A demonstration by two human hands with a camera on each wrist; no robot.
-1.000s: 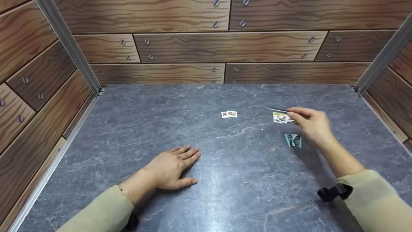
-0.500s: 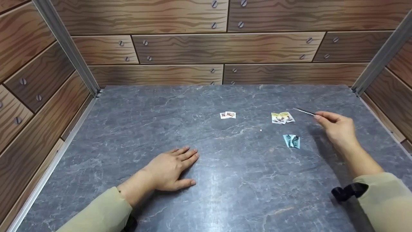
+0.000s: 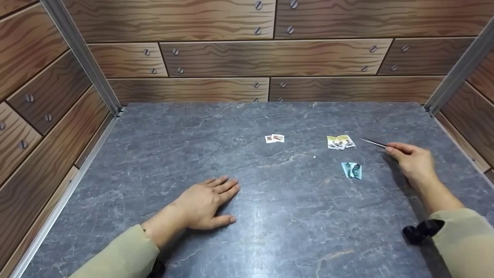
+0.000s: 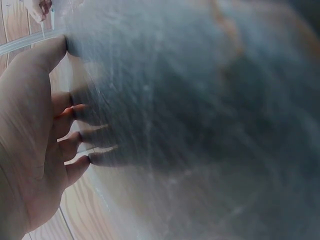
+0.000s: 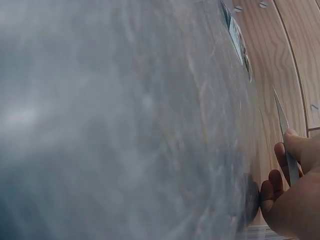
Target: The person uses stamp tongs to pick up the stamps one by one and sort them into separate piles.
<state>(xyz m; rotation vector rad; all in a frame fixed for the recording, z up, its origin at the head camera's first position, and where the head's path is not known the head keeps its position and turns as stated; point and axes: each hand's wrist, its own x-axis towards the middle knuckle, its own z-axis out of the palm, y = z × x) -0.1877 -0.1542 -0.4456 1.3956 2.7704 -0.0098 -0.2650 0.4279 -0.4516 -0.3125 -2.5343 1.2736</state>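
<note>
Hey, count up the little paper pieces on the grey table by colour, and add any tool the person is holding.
White pieces: 2, side by side
Yellow pieces: 2, overlapping
Teal pieces: 1, possibly a pair; too small to tell
Tweezers, pinched in the right hand: 1
Total: 6

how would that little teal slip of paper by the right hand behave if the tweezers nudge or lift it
The teal paper slip looks thin and lies nearly flat on the grey stone-look tabletop, so it is probably very light and floppy. A nudge from the tweezers held in the right hand would likely slide it rather than lift it. Its creased look suggests it could bend or tear if pinched hard.
</note>
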